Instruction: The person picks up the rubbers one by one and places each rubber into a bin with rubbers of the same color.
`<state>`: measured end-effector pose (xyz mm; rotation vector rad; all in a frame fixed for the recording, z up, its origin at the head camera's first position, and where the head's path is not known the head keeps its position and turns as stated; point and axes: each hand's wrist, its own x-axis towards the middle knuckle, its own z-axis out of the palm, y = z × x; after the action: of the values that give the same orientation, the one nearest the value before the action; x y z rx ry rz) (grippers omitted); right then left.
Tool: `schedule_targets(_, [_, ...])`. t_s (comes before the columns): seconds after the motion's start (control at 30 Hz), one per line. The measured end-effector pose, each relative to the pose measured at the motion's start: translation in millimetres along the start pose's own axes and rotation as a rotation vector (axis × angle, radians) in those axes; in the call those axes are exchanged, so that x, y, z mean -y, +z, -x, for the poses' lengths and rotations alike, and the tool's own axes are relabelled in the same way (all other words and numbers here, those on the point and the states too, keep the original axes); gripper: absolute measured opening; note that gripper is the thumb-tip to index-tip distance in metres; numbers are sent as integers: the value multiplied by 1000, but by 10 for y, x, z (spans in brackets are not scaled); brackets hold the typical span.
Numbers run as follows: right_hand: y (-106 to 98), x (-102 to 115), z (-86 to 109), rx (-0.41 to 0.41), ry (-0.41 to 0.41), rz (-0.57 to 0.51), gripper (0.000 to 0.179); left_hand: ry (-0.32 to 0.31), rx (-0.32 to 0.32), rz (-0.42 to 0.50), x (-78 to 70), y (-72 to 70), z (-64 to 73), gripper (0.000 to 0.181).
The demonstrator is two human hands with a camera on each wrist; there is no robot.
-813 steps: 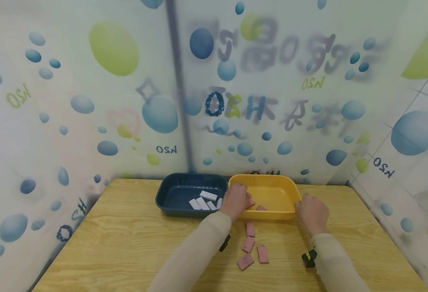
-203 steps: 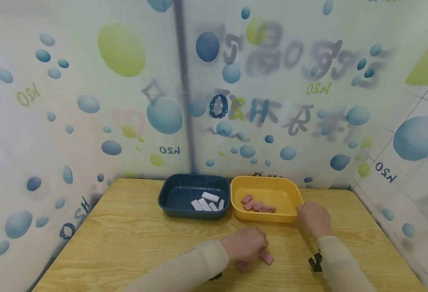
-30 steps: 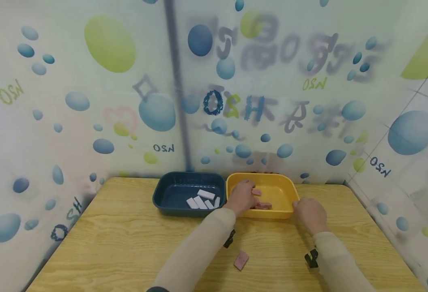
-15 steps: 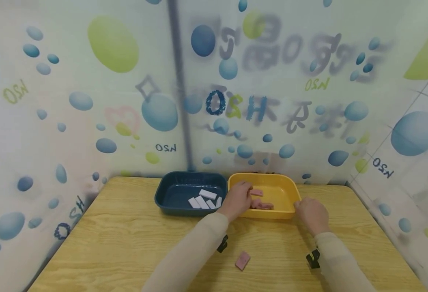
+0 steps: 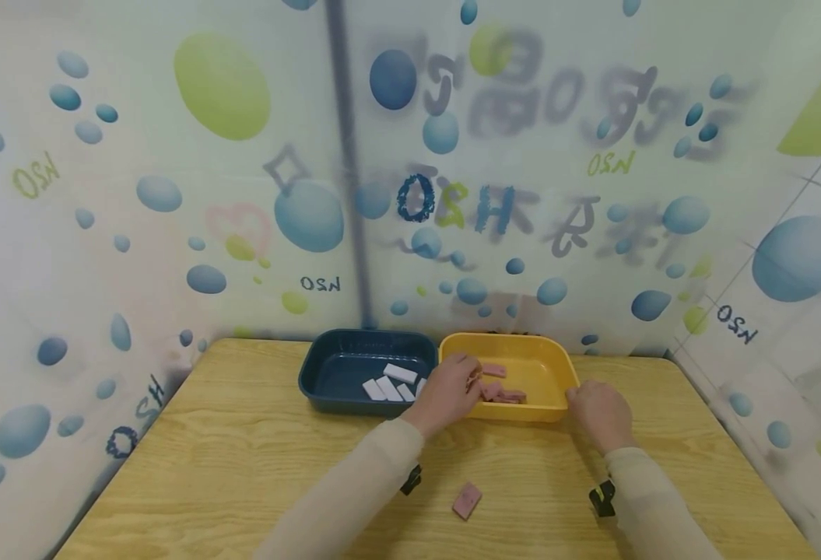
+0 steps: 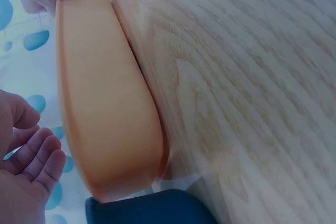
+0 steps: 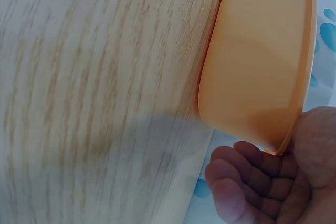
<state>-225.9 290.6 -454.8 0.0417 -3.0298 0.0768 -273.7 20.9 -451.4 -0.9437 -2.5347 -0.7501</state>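
My left hand (image 5: 450, 389) hovers over the near left edge of the yellow tray (image 5: 542, 369). In the left wrist view the left hand's fingers (image 6: 39, 163) are loosely bent, apart from the thumb, with nothing between them. Several small pink rectangular blocks (image 5: 504, 395) lie in the tray, one of them apart behind the pile; my hand hides the tray's left part. At the tray's right end my right hand (image 5: 601, 414) holds the rim, its fingers (image 7: 262, 182) curled below it. A single pink block (image 5: 467, 500) lies on the wooden table in front of the tray.
Left of the yellow tray, side by side with it, stands a dark blue tray (image 5: 333, 406) with several white blocks (image 5: 389, 388) in it. Both trays are at the back of the table (image 5: 242, 467), near a patterned wall covering (image 5: 410, 155).
Two pink blocks were under my left hand on the table earlier; one lies there now. My left hand has drawn slightly back from the yellow tray. The right hand stays on the rim.
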Motion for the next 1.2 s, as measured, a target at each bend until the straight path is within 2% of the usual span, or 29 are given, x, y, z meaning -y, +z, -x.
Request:
schedule_targets(0.27, [7, -3, 18, -33, -72, 92, 21, 39, 69, -3, -64, -115, 97, 13])
schedule_targets(0.4, [13, -5, 26, -48, -91, 123, 20, 110, 50, -56, -84, -153, 150, 9])
schedule_targets(0.53, [12, -3, 29, -50, -70, 89, 21, 174, 29, -87, -113, -185, 196, 9])
schedule_targets(0.73, [8, 2, 35, -56, -83, 118, 21, 219, 34, -116, -137, -200, 252, 6])
schedule_targets(0.83, [8, 1, 28, -37, -54, 82, 22, 237, 37, -143, -138, -212, 302, 11])
schedule_targets(0.97, [8, 6, 3, 0, 90, -106, 33, 269, 19, -170, -133, -224, 378, 8])
schedule_targets(1.07, [6, 13, -16, 7, 195, -232, 42, 284, 29, -188, -124, -219, 424, 11])
schedule_targets(1.2, [-2, 17, -26, 20, 206, -228, 42, 295, 75, -222, -121, -219, 485, 14])
